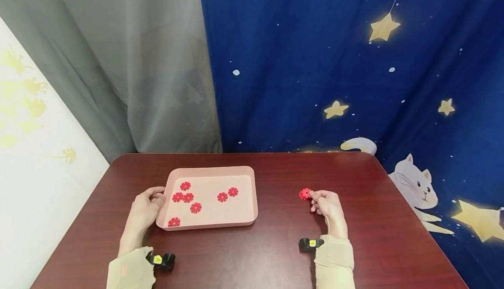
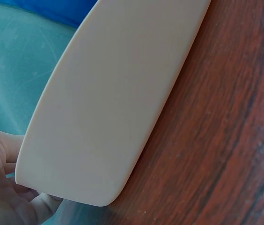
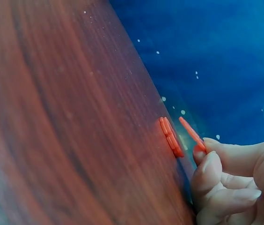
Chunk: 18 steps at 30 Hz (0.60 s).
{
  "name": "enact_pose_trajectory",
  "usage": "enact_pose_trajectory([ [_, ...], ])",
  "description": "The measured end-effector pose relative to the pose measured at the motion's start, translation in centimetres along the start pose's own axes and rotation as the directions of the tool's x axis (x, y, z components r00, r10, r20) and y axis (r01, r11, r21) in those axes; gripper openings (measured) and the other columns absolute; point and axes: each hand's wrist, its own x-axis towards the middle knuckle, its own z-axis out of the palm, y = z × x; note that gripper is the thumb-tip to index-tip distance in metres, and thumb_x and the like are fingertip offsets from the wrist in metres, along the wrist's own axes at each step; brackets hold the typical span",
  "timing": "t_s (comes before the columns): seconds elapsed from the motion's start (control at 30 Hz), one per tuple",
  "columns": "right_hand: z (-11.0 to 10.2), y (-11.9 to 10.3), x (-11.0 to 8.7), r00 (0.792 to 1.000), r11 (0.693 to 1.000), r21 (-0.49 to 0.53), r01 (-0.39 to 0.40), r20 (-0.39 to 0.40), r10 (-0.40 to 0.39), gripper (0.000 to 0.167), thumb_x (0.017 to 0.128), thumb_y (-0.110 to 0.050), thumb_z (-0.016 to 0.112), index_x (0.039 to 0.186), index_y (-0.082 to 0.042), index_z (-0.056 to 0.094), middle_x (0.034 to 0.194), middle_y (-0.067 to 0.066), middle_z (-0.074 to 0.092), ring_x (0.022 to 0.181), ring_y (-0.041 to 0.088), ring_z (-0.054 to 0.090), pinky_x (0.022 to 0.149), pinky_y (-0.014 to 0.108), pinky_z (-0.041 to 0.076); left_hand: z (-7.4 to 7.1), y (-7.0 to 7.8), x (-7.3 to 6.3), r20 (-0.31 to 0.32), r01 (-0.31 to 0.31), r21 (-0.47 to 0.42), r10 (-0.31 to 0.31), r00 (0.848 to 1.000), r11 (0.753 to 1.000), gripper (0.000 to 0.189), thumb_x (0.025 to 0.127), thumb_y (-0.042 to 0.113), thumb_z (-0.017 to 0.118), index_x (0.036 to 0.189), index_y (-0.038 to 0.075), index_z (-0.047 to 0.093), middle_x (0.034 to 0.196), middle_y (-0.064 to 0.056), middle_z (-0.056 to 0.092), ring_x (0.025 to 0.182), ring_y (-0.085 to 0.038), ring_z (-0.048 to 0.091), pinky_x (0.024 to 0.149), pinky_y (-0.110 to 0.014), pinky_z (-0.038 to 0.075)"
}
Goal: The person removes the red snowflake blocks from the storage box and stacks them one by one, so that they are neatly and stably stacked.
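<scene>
A pink tray [image 1: 212, 225] with low walls stands on the table, several red flower-shaped discs [image 1: 195, 208] lying flat inside it. At the tray's left side, my left hand [image 1: 143, 210] holds the wall; in the left wrist view the fingers [image 2: 43, 206] are at the wall's end, partly hidden behind it. To the right of the tray, my right hand [image 1: 327, 203] pinches a notched red disc [image 3: 193, 133] between thumb and fingertips. Just beside that disc, the right wrist view shows more red discs [image 3: 170, 137] on the table, apparently stacked.
The dark red wooden table [image 1: 275, 254] has its far edge against a grey curtain [image 1: 173, 83] and a blue starry curtain [image 1: 283, 83]. A white patterned surface [image 1: 43, 170] borders it on the left. Black wrist cameras [image 1: 168, 261] are strapped to both sleeves.
</scene>
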Motion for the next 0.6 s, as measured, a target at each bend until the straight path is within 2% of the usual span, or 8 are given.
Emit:
enact_pose_trajectory([
  [0.17,-0.02,-0.06,0.2,1.0,1.0,-0.028,-0.012,0.007,0.013,0.018,0.095,-0.007,0.062,0.095,0.011,0.064,0.063,0.003,0.051,0.043,0.01,0.052,0.043,0.019,0.035,0.1,0.04,-0.12,0.002,0.014,-0.009,-0.014,1.0,1.0,0.039,0.101,0.019,0.051,0.135,0.0,0.051,0.112,-0.018,0.057,0.096,-0.029,0.054,0.071,-0.026,0.048],
  [0.37,0.08,0.13,0.36,1.0,0.999,-0.053,0.006,-0.016,-0.007,0.019,0.094,-0.009,0.063,0.091,0.01,0.064,0.061,0.003,0.05,0.041,0.01,0.051,0.042,0.019,0.034,-0.02,0.34,-0.1,0.016,0.01,-0.023,-0.009,1.0,1.0,0.04,0.102,0.021,0.049,0.135,0.0,0.049,0.113,-0.018,0.056,0.097,-0.029,0.052,0.073,-0.027,0.047],
  [0.6,0.07,0.06,0.62,1.0,0.997,-0.081,-0.014,0.002,0.014,0.018,0.094,-0.01,0.063,0.09,0.008,0.063,0.061,0.003,0.049,0.041,0.01,0.051,0.042,0.019,0.035,-0.1,0.32,0.13,0.009,0.009,0.011,-0.009,1.0,1.0,0.039,0.101,0.019,0.05,0.134,-0.001,0.05,0.113,-0.019,0.057,0.097,-0.03,0.053,0.073,-0.028,0.047],
])
